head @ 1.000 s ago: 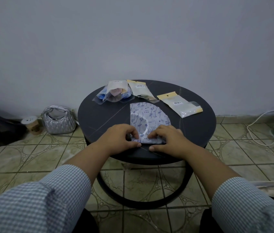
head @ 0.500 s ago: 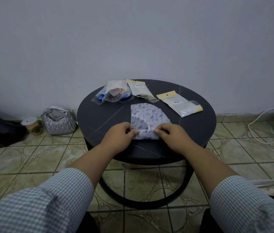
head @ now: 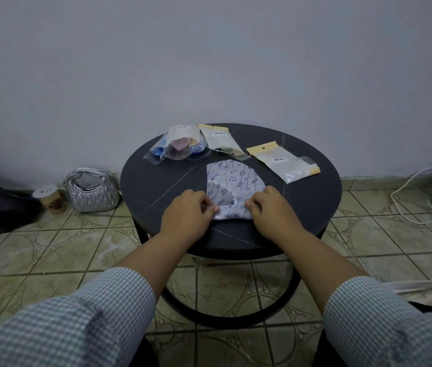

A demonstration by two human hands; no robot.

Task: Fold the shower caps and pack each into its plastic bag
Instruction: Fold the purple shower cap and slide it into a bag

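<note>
Both hands pinching the near rolled edge of the patterned shower cap [head: 232, 185] on the round desk [head: 156, 186], left hand [head: 187, 214] and right hand [head: 272, 211] at either corner, plastic bag [head: 283, 161] just beyond.

Left of the shower cap [head: 232, 182] the table [head: 156, 186] lies bare, while 3 plastic bags [head: 283, 161] crowd its far side.
</note>
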